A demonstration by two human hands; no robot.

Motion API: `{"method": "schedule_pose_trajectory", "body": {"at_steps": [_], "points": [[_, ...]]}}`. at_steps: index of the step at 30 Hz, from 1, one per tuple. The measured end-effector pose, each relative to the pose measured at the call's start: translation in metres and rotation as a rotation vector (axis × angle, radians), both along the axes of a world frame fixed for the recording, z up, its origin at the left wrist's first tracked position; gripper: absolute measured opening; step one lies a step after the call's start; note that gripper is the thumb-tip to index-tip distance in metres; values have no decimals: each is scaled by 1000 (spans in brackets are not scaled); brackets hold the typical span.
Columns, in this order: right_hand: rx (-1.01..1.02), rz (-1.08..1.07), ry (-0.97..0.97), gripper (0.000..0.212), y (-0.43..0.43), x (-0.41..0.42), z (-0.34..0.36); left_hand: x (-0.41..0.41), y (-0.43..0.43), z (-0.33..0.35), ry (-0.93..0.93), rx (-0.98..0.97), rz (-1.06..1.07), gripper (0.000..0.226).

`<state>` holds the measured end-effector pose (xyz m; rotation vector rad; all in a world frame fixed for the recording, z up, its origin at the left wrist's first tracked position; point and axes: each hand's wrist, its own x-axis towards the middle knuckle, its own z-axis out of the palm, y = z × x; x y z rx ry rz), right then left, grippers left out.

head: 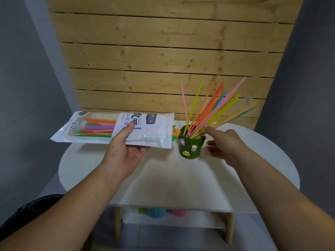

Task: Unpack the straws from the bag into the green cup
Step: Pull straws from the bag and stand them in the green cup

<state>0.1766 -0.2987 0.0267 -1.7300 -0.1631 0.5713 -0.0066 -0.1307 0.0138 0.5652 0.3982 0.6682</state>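
My left hand [125,153] holds a white plastic straw bag [154,131] flat above the table, thumb on top. Coloured straws show through its clear window [97,127], and several straw ends [174,133] poke out of its open right end, close to the cup. The dark green cup [190,145], decorated with small cartoon stickers, stands on the white table and holds several long coloured straws [213,109] fanning up and to the right. My right hand [224,144] is just right of the cup, fingers spread, forefinger touching the straws at the rim, gripping nothing.
The white round-cornered table [177,178] has a lower shelf with blue, pink and green objects [159,212]. A wooden slat panel [163,60] stands right behind the table. Grey walls flank both sides.
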Motion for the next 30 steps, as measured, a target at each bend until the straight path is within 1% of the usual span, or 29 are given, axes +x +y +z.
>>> {"method": "schedule_pose_trajectory", "body": {"at_steps": [1, 3, 6, 8, 11, 17, 23, 27, 30], "points": [[-5, 40, -2, 35, 0, -7, 1, 0, -1, 0, -2, -3, 2, 23], [74, 107, -58, 27, 3, -22, 5, 1, -2, 1, -5, -15, 10, 26], [250, 174, -129, 25, 11, -43, 10, 1, -3, 1, -4, -29, 22, 25], [295, 190, -144, 24, 17, -54, 11, 1, -4, 1, 3, -27, 28, 22], [294, 185, -190, 22, 23, -62, 6, 2, -5, 0, 3, -14, 33, 19], [286, 153, -200, 17, 29, -62, 1, 4, -3, -1, 0, 2, 27, 19], [323, 151, -154, 12, 30, -62, 1, 5, -3, -1, 10, 18, 27, 20], [344, 131, -154, 7, 26, -58, 4, 4, -3, -1, 4, -5, 33, 21], [356, 101, -115, 6, 22, -53, 7, 3, -2, -1, -7, -10, 33, 19]]}}
